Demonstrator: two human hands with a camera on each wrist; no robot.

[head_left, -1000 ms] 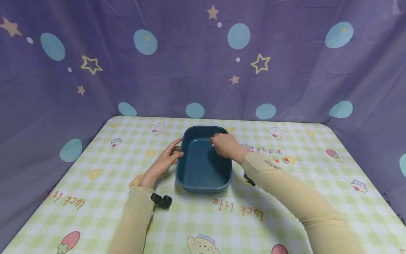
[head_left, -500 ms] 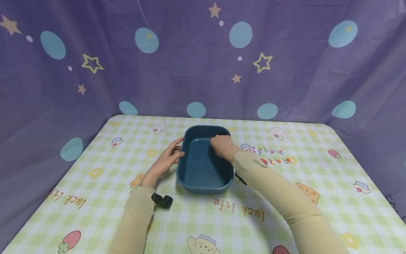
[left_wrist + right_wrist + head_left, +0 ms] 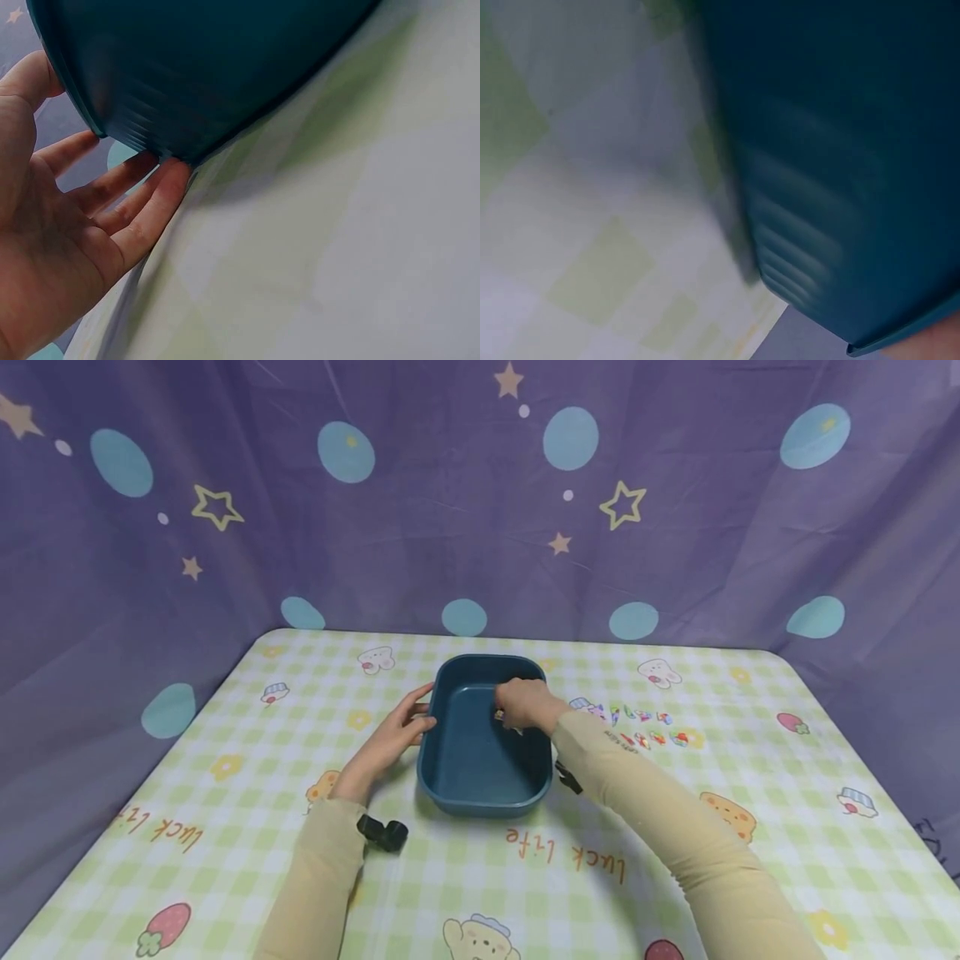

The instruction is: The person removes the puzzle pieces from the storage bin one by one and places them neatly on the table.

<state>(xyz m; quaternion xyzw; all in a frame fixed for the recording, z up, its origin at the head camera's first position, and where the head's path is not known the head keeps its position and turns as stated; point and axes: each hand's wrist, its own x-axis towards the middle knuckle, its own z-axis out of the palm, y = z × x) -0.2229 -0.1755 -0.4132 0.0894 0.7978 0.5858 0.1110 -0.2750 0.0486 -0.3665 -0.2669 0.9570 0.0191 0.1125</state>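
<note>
A deep teal plastic bin (image 3: 480, 777) with rounded corners stands on the table. My left hand (image 3: 393, 731) rests against its left side, fingers spread and mostly straight on the outer wall, thumb at the rim. The left wrist view shows those fingertips (image 3: 174, 171) touching low on the bin's wall. Reaching over the right rim, my right hand (image 3: 527, 702) is down inside the bin with its fingers curled. A small brown-and-white piece (image 3: 499, 715) shows at its fingers, partly hidden by the hand. The right wrist view catches mainly the bin's outer wall (image 3: 802, 195).
Right of the bin, small colourful pieces (image 3: 643, 716) lie in two short rows, partly behind the right sleeve. A checked, cartoon-printed cloth (image 3: 390, 893) covers the table. Behind it hangs a purple curtain (image 3: 465, 552) with stars.
My right hand and forearm have moved forward and left, deeper into the bin. The small piece at its fingers has come into sight. My left hand has stayed on the bin.
</note>
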